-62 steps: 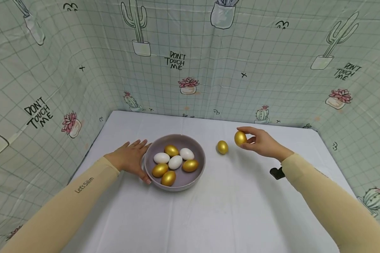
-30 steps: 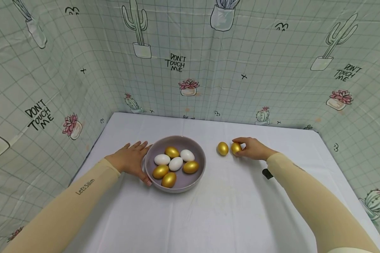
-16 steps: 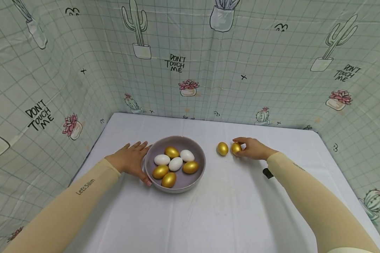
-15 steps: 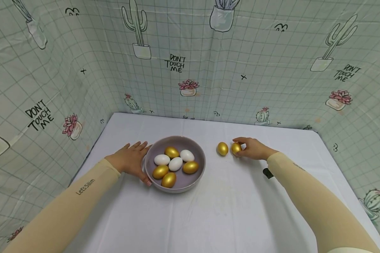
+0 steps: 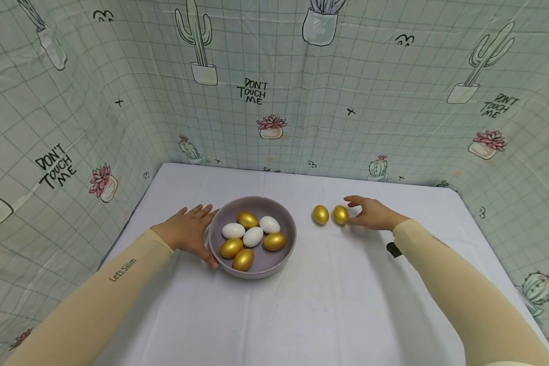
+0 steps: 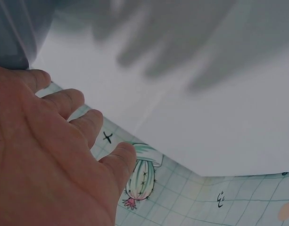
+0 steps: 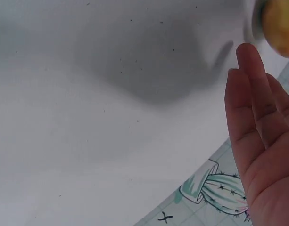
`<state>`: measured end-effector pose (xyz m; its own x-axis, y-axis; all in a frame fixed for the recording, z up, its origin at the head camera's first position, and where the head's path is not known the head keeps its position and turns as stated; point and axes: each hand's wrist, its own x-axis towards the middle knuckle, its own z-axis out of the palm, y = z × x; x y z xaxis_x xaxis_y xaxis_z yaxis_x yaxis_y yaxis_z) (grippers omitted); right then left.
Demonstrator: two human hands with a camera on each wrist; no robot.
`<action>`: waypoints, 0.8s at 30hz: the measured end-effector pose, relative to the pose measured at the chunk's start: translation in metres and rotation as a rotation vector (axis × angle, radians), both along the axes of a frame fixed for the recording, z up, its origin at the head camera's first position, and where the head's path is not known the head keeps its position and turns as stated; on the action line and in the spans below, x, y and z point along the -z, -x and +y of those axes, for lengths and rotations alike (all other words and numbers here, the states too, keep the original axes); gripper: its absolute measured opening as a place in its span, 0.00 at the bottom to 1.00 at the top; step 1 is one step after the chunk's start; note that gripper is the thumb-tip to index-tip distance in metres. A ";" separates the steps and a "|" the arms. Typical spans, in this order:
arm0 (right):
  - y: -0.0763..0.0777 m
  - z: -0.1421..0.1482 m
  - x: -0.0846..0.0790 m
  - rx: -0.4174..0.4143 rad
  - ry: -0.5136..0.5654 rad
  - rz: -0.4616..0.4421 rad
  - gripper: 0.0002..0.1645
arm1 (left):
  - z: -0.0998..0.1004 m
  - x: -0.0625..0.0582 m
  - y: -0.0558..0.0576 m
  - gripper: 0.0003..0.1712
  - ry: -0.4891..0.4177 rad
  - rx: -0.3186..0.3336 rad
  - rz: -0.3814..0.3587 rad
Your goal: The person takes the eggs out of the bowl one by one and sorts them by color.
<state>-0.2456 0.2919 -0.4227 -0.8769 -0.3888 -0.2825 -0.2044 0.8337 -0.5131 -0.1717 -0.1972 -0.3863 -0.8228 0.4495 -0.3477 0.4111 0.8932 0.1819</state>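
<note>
Two golden eggs rest side by side on the white cloth right of the bowl. My right hand (image 5: 372, 213) stands just beside the nearer golden egg (image 5: 340, 215), fingers and thumb spread around its right side. The other golden egg (image 5: 321, 214) lies to its left. In the right wrist view part of a golden egg (image 7: 280, 28) shows past the extended fingers (image 7: 250, 61). My left hand (image 5: 187, 231) lies with spread fingers against the left side of a mauve bowl (image 5: 270, 260), thumb at its rim. The bowl holds several golden eggs (image 5: 274, 241) and three white eggs (image 5: 233, 231).
A white cloth (image 5: 329, 305) covers the table. Behind and at both sides hangs a gridded curtain (image 5: 283, 61) printed with cacti and lettering. A small black object (image 5: 393, 249) shows at the right wrist, under the sleeve cuff.
My right hand carried a golden egg down and left, setting it beside the other one. Its fingers have since parted from the egg and shifted slightly right. The left hand stays put.
</note>
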 end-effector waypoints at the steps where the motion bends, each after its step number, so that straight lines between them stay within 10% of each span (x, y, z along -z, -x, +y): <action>1: -0.001 0.001 -0.003 0.011 0.005 0.002 0.45 | 0.000 0.000 0.000 0.81 -0.001 0.000 0.001; 10: -0.001 -0.007 -0.036 0.016 0.081 0.125 0.45 | -0.001 0.000 0.000 0.81 -0.004 -0.001 0.002; 24: -0.021 -0.100 -0.080 -0.272 0.163 0.192 0.43 | -0.001 0.001 0.001 0.81 0.003 0.002 0.003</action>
<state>-0.2247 0.1919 -0.3422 -0.7663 -0.6414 -0.0379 -0.5127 0.6459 -0.5657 -0.1725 -0.1982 -0.3874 -0.8233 0.4496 -0.3465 0.4131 0.8932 0.1774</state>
